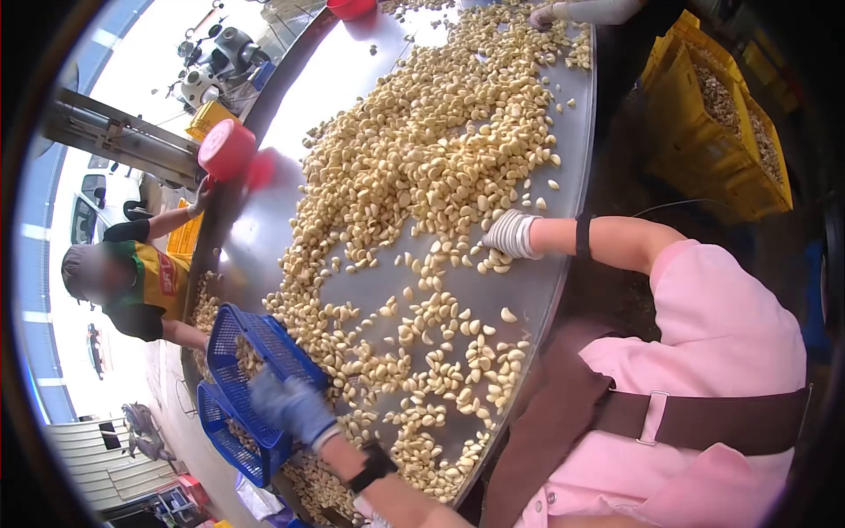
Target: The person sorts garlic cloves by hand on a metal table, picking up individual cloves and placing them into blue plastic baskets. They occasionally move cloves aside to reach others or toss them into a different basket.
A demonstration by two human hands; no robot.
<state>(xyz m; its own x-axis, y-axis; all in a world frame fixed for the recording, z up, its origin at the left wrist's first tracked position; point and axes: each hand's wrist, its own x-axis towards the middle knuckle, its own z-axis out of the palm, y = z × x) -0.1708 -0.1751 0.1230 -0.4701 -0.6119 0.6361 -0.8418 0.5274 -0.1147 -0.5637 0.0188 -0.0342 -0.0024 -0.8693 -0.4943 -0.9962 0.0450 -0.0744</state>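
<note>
My right hand [512,234], in a white striped glove, rests on the metal table [528,308] at the edge of a large spread of peeled garlic cloves [422,158]. Its fingers are together and curled down; anything under them is hidden. My left hand [290,407] wears a blue glove, with a black band on the wrist. Motion blurs its fingers over the near side of a blue basket [277,352]. A second blue basket [231,444] sits beside it, and both contain some cloves.
Across the table a co-worker in a cap [132,277] has one hand near a red tub [227,150] and the other by the baskets. Another person's gloved hand [541,18] is at the top. Yellow crates [704,132] stand at upper right, beside another red tub [352,7] on the table.
</note>
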